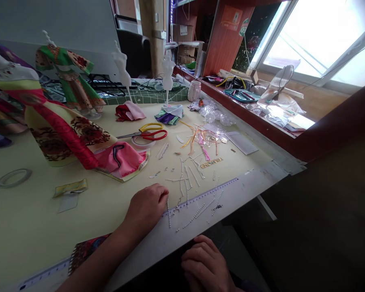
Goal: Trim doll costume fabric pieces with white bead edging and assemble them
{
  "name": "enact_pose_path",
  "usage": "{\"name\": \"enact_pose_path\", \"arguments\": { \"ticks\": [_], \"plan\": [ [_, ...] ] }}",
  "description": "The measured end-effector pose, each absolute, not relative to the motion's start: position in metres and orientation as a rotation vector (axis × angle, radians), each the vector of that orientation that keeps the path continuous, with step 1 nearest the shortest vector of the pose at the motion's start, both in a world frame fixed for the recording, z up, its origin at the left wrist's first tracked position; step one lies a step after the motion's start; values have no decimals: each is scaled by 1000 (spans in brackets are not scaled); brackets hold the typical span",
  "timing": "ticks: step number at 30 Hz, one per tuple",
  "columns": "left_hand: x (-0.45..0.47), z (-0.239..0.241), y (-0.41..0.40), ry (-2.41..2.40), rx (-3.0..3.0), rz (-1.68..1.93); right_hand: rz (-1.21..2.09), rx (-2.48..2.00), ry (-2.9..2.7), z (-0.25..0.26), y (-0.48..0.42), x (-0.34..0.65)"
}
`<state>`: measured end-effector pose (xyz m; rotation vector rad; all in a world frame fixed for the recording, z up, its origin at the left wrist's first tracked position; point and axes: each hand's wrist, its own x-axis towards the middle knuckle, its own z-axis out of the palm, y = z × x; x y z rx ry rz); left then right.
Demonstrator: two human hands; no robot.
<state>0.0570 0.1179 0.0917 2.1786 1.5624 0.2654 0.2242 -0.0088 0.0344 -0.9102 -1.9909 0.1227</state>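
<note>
While my left hand (148,205) curls beside a thin, near-straight strand of round white beads (169,215), I can't tell either hand's grip; right hand (207,263) half-curled.

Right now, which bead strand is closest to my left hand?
The bead strand lying across the ruler, its far end beside your left hand; the others lie farther right or farther beyond.

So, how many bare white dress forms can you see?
2: the left form, beyond the red-and-pink cloth, and the right form, just above the green-and-purple cloth. More could be hidden at far left.
</note>
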Motion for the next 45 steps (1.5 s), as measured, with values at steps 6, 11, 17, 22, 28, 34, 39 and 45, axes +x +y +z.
{"name": "enact_pose_path", "arguments": {
  "ticks": [6, 11, 17, 22, 28, 34, 39, 45],
  "plan": [
    [59, 89, 119, 1576, 2150, 290, 120, -916, -1984, 33, -8, 222],
    [59, 88, 119, 1578, 2143, 300, 120, -923, -1994, 33, -8, 223],
    [59, 89, 119, 1560, 2148, 295, 122, -914, -1994, 33, -8, 224],
    [60, 88, 118, 1562, 2158, 303, 127, -909, -1996, 44, -8, 227],
    [58, 86, 121, 1579, 2144, 354, 193, -1021, -1944, 82, 18, 258],
    [51, 91, 107, 1502, 2200, 367, 198, -1256, -2007, 93, 104, 289],
    [50, 86, 91, 1419, 2426, 281, 298, -1420, -2190, 93, 167, 292],
    [49, 75, 87, 1396, 2543, 378, 352, -1511, -2392, 95, 190, 283]
  ]
}}
